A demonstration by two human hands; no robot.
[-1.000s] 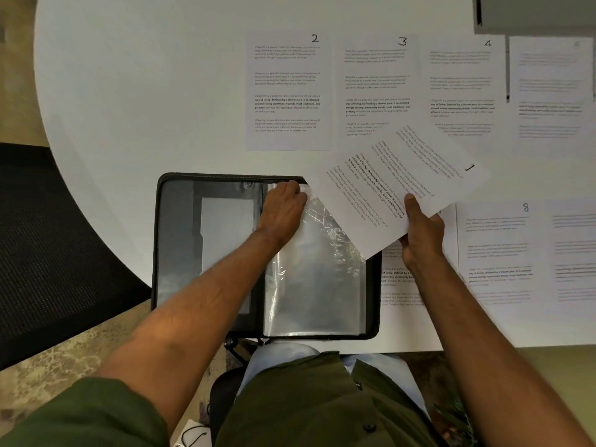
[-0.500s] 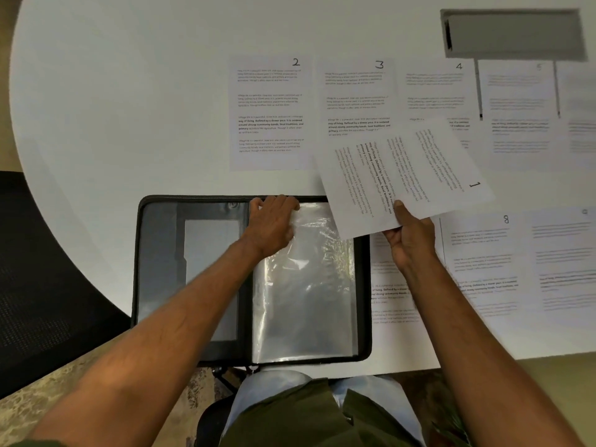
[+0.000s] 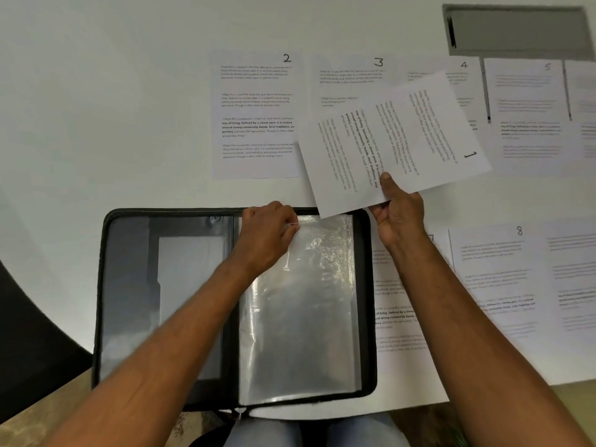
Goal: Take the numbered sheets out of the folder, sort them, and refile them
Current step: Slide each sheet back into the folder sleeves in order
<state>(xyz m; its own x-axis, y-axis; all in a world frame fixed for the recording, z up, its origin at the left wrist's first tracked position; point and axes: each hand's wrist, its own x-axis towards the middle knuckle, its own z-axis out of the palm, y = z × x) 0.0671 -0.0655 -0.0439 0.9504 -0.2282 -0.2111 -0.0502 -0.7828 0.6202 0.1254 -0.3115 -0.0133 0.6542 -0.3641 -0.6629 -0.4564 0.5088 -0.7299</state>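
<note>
A black zip folder (image 3: 129, 285) lies open at the table's near edge, its clear plastic sleeves (image 3: 306, 311) on the right half. My left hand (image 3: 267, 233) pinches the top edge of the front sleeve. My right hand (image 3: 398, 214) holds sheet 1 (image 3: 387, 143) by its near edge, tilted, just beyond the folder's top right corner. Sheets 2 (image 3: 258, 114), 3 (image 3: 348, 79), 4 (image 3: 461, 66) and 5 (image 3: 529, 117) lie in a row farther back. Sheet 8 (image 3: 503, 279) lies at the right. My right arm partly hides another sheet (image 3: 396, 317) beside the folder.
The white round table (image 3: 113, 108) carries everything. A grey box (image 3: 516, 30) sits at the back right, above sheets 4 and 5. More sheets (image 3: 577, 275) run off the right edge. A black chair (image 3: 29, 350) stands at the left below the table rim.
My right hand has turned sheet 1 further clockwise, still above the folder's top right corner. My left hand has stayed at the sleeve's top edge. The camera view has tilted towards the far table.
</note>
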